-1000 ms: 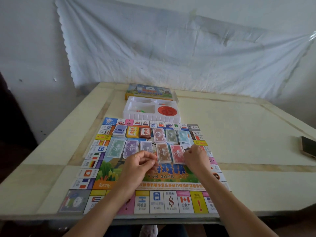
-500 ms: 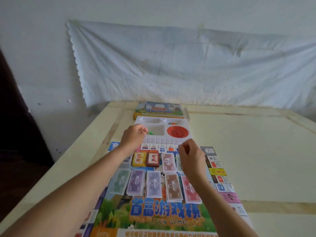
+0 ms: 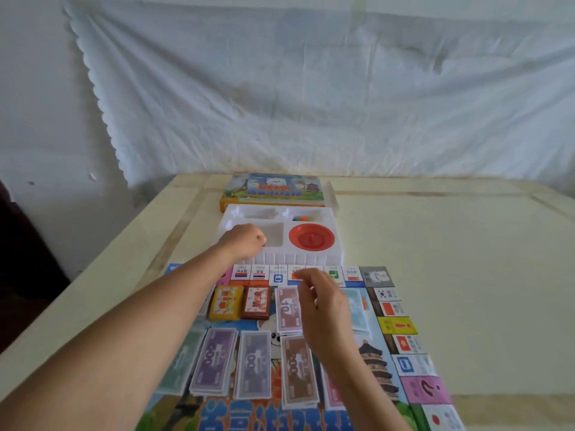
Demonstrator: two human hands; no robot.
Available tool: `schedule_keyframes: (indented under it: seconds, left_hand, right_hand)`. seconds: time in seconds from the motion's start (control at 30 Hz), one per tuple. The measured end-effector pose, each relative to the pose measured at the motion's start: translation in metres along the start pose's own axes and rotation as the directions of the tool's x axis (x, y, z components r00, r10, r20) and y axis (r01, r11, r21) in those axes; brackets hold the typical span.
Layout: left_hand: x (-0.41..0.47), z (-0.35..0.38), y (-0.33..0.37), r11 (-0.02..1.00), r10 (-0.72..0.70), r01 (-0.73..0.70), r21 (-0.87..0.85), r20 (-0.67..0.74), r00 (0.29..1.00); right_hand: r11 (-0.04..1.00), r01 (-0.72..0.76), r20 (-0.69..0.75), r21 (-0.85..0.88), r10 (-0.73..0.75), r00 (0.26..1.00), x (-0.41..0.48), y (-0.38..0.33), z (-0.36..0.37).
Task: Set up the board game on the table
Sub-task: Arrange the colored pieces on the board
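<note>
Head view, single frame, some motion blur.

- Game board (image 3: 398,325) lies flat on the pale surface (image 3: 460,259), its far edge just in front of the white tray (image 3: 311,260); the near part runs out of frame.
- Tray stands between the board and the game box (image 3: 273,189), which lies at the far edge of the surface below a white cloth (image 3: 311,88) hung on the wall.
- Tray contents: red round dish (image 3: 311,240) in the right front well; a few small coloured pieces (image 3: 300,218) in the right rear compartment.
- Left hand (image 3: 245,244): arm stretched across the board, hand at the tray's left front compartment, fingers curled under, knuckles toward the camera. Cannot tell whether it grips anything; the fingertips are hidden.
- Right hand (image 3: 323,303): held above the far middle of the board, back toward the camera, fingers loosely bent, not pressed together. Nothing visible in it.
- On the board, far row: yellow card deck (image 3: 225,303) and red-brown card deck (image 3: 256,302) side by side, then a reddish "10" note stack (image 3: 287,309) and a light blue note stack (image 3: 357,309), the latter partly behind the right hand.
- Near row, left to right: green note stack (image 3: 180,365), purple note stack (image 3: 213,360), grey-violet note stack (image 3: 252,365), brown note stack (image 3: 298,374). The stacks lie close together, long sides nearly parallel.
</note>
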State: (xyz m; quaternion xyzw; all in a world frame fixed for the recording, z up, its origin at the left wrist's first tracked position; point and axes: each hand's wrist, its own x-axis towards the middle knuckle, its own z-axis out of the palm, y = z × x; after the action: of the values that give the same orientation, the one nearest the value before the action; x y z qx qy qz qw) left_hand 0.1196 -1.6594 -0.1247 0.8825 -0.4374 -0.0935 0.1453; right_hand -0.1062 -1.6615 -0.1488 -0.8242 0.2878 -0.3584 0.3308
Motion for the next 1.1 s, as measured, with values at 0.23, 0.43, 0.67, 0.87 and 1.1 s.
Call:
schedule_keyframes:
  seconds: [0.23, 0.43, 0.67, 0.87, 1.1]
  left_hand:
    - [-0.004, 0.012, 0.006, 0.998, -0.028, 0.008, -0.067, -0.301, 0.953]
    - [-0.045, -0.01, 0.023, 0.918, -0.054, -0.174, -0.357, -0.546, 0.836]
    - [-0.143, -0.006, 0.059, 0.463, -0.052, -0.155, -0.873, -0.201, 0.978]
    - [-0.197, -0.016, 0.06, 0.052, -0.021, 0.012, -0.999, 0.01, 1.0]
    - [-0.232, -0.006, 0.048, -0.197, -0.03, 0.16, -0.967, 0.169, 0.985]
  right_hand:
    - [0.999, -0.046, 0.039, 0.016, 0.045, 0.998, -0.004, 0.0, 0.003]
    - [0.991, -0.098, 0.004, 0.093, 0.098, 0.995, -0.003, -0.005, -0.005]
    - [0.8, -0.259, 0.143, 0.541, 0.216, 0.966, 0.005, -0.035, -0.026]
    - [0.639, -0.384, 0.309, 0.666, 0.232, 0.922, -0.015, -0.049, -0.049]
    - [0.505, -0.482, 0.403, 0.716, 0.265, 0.876, -0.049, -0.055, -0.063]
